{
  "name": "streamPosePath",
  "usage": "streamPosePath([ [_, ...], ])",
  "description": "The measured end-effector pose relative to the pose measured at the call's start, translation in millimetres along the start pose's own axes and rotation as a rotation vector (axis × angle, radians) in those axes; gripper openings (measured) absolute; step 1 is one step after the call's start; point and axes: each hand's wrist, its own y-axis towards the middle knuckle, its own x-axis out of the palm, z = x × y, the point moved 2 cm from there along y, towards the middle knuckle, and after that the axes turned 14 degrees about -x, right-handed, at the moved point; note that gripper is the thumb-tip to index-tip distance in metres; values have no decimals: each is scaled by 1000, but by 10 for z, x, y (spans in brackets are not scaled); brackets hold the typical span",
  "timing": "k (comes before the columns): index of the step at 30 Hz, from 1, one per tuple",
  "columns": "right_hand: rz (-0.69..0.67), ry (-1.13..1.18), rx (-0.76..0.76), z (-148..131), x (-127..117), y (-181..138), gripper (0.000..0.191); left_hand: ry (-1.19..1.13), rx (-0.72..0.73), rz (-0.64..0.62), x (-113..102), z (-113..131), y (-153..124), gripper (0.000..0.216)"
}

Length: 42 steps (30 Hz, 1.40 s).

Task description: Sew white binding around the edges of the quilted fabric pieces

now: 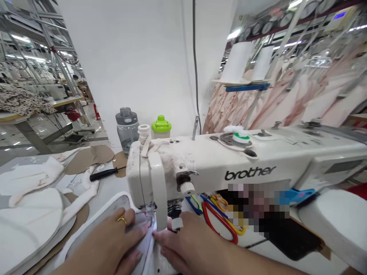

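- White-edged fabric panel [93, 225] lies flat, with its grey centre and white binding, in front of the Brother sewing machine [246, 168], and runs in under the presser foot [151, 214].
- left hand [113, 238], wearing a gold ring [121, 219], is open and pressed flat on the panel just left of the needle, gripping nothing.
- right hand [186, 238] is open too, slightly curved, with its fingertips [159, 236] resting on the fabric just right of the needle; neither hand pinches the cloth.
- Left of the Brother sewing machine, stacked white padded pieces [28, 214] sit on brown paper patterns [88, 158], with a black-handled screwdriver [103, 173] beside them.
- Behind the machine's left end stand a grey water bottle [127, 130] and a bottle with a lime-green lid [161, 127].
- Right of the needle, below the machine's arm, lie red-handled scissors [219, 223] and blue-handled snips [193, 204]; a blurred patch hides the things beside them.
- Beyond the machine, two white thread cones [243, 63] stand on a stand, in front of hanging pink ruffled garments [286, 99].
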Motion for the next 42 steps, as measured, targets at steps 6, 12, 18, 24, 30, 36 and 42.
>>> streamPosePath([
  [6, -22, -49, 96, 0, 35, 23, 33, 95, -39, 42, 91, 181, -24, 33],
  [12, -5, -19, 53, 18, 29, 23, 28, 138, -101, 106, 212, 181, -58, 34],
  [18, -9, -6, 29, -15, 27, 1, 28, 11, -177, 196, 305, 100, -149, 33],
  [24, -4, -53, 65, -7, 45, 23, 33, -56, -148, 195, 384, 31, -200, 55],
  [30, 3, -66, 49, -3, 30, 8, 30, -48, -209, 205, 420, 20, -218, 44],
  [36, -28, -48, 51, -11, 41, 2, 30, -86, -249, 194, 363, 6, -132, 34],
  [42, -68, -29, -5, -18, 48, 40, 28, -136, -267, 184, 326, -44, -78, 27],
])
